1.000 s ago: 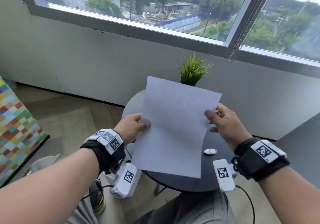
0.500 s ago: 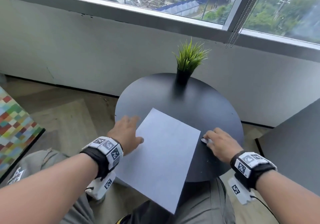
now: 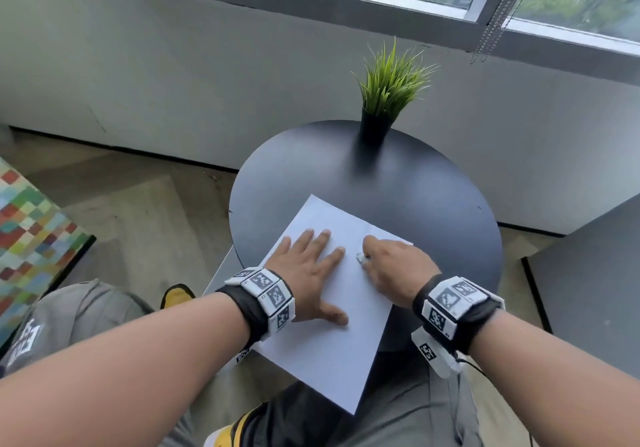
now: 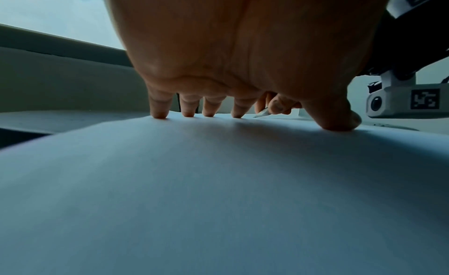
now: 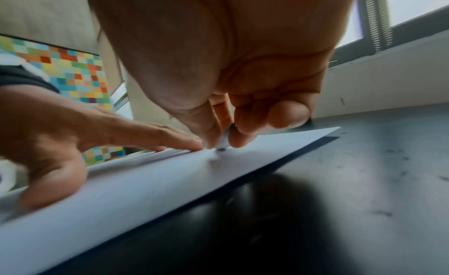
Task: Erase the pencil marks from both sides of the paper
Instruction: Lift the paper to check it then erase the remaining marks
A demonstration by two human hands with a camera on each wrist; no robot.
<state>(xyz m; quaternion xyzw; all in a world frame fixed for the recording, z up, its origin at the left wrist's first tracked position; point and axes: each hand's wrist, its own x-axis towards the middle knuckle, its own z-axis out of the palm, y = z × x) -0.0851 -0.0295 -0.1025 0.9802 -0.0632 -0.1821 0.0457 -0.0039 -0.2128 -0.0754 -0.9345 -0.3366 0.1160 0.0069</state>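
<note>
A white sheet of paper (image 3: 325, 349) lies on the round black table (image 3: 433, 197), its near corner hanging over the table edge toward my lap. My left hand (image 3: 311, 270) lies flat on the sheet with straight, spread fingers (image 4: 159, 110), pressing it down. My right hand (image 3: 388, 266) pinches a small white eraser (image 3: 361, 258) between thumb and fingers and holds its tip on the paper (image 5: 145, 183) beside the left hand's fingertips. The eraser (image 5: 224, 140) shows as a pale sliver in the right wrist view. Pencil marks are too faint to make out.
A small potted grass plant (image 3: 388, 100) stands at the far side of the table. A dark panel (image 3: 595, 290) sits close on the right. A colourful checkered surface (image 3: 27, 232) lies on the floor at left. My knees are under the table's near edge.
The paper went from held up in both hands to lying flat on the table. My left hand slid onto it, and my right hand picked up the eraser and brought it onto the sheet.
</note>
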